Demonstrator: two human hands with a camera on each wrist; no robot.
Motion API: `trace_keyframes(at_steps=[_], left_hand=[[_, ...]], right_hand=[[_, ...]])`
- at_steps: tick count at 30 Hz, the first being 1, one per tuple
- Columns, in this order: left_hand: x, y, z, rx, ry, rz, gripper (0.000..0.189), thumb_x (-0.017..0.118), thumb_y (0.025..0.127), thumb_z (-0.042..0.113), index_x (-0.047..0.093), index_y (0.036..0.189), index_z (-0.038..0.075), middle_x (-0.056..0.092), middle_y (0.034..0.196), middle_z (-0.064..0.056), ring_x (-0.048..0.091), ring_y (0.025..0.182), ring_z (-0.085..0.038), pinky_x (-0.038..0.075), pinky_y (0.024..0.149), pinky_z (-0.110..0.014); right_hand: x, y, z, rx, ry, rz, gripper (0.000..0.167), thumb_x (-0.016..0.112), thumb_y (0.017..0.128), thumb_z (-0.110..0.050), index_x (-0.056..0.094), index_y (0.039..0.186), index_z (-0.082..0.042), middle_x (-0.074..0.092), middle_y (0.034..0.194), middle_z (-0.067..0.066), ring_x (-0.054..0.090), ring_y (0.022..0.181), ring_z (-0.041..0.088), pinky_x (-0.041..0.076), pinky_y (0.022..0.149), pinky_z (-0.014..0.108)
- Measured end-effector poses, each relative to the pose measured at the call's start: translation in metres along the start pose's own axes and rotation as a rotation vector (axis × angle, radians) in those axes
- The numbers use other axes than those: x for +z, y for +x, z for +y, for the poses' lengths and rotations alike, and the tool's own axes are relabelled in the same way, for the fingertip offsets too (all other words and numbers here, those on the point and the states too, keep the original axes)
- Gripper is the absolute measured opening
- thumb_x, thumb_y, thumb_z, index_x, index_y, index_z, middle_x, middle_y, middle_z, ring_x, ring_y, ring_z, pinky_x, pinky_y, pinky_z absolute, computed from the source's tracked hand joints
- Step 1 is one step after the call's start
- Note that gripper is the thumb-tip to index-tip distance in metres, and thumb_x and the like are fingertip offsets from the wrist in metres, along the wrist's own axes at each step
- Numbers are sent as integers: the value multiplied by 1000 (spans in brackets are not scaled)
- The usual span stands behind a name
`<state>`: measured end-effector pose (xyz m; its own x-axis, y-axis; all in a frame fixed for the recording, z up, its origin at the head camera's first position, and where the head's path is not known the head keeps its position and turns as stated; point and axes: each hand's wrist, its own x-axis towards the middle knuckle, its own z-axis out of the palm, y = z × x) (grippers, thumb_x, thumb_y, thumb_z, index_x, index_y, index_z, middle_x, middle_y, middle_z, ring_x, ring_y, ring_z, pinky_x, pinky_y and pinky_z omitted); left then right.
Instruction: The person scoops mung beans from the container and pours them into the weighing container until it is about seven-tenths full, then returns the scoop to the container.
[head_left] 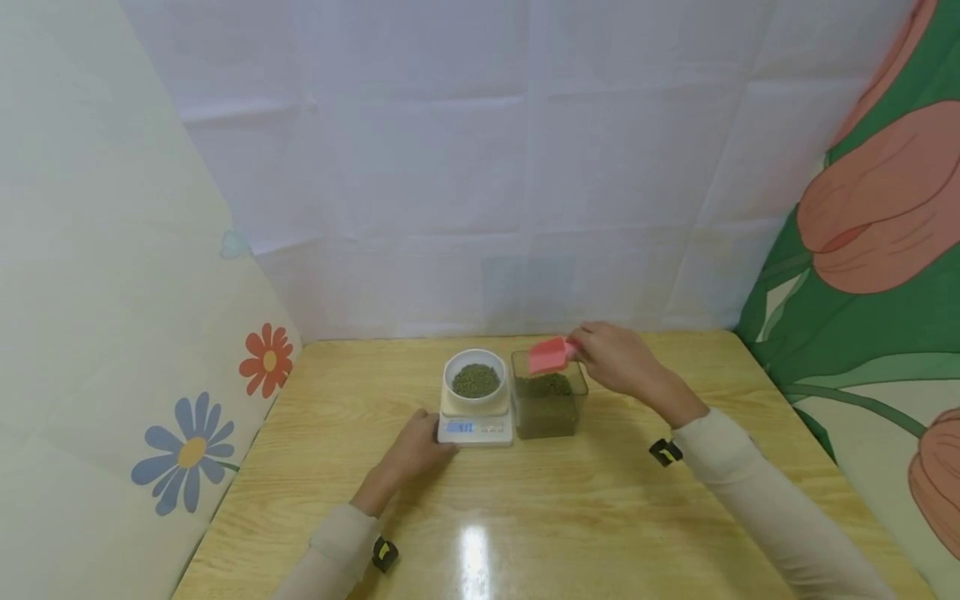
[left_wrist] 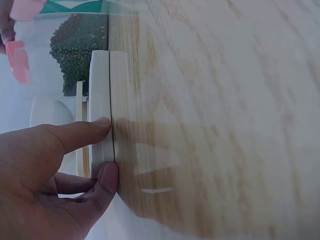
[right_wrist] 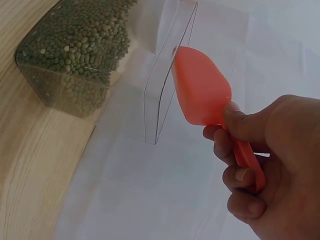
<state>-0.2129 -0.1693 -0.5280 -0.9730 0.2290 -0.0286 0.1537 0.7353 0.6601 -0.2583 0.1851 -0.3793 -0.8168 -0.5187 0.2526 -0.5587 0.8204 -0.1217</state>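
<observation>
In the head view, my right hand (head_left: pixel 617 357) grips the handle of a pink-red scoop (head_left: pixel 549 356), held above the rim of a clear plastic box (head_left: pixel 546 417). Green mung beans (right_wrist: pixel 82 45) partly fill that box. The right wrist view shows fingers curled round the handle; whether beans lie in the scoop is hidden. To the box's left stands a white kitchen scale (head_left: pixel 476 430) with a lit display. A white bowl (head_left: pixel 450 371) of mung beans sits on top. My left hand (head_left: pixel 420 442) holds the scale's front left corner, thumb and fingers against its edge (left_wrist: pixel 101 100).
Everything stands toward the back of a wood-grain table (head_left: pixel 570 517). A white cloth (head_left: pixel 420 167) hangs right behind it. Flower-patterned sheets flank the left and right sides. Black wrist devices (head_left: pixel 665 452) show near both cuffs.
</observation>
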Motion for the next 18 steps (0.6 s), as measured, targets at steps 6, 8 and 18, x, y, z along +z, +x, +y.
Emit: trace_keyframes(at_steps=[6,8,18], left_hand=[[0,0,-1,-2,-13,-2,43,85,89,17,72,126,-1,59,103,-8,51,91,-20,54,83,-37],[0,0,-1,-3,-17,-3,43,85,89,17,72,126,0,59,103,-8,51,91,-20,54,83,-38],[1,2,-4,1,-7,-3,42,86,88,18,73,124,1,59,102,-8,51,90,-20,53,82,-37]], right_hand=[[2,0,3,-4,-13,0,21,73,101,-17,74,113,0,76,105,14,72,96,33,61,85,50],[2,-1,4,-12,-21,9,20,74,100,-16,75,112,0,76,105,14,72,95,33,61,84,49],[1,-2,2,-24,-94,6,12,77,94,-8,77,103,0,75,98,14,71,88,31,62,76,46]])
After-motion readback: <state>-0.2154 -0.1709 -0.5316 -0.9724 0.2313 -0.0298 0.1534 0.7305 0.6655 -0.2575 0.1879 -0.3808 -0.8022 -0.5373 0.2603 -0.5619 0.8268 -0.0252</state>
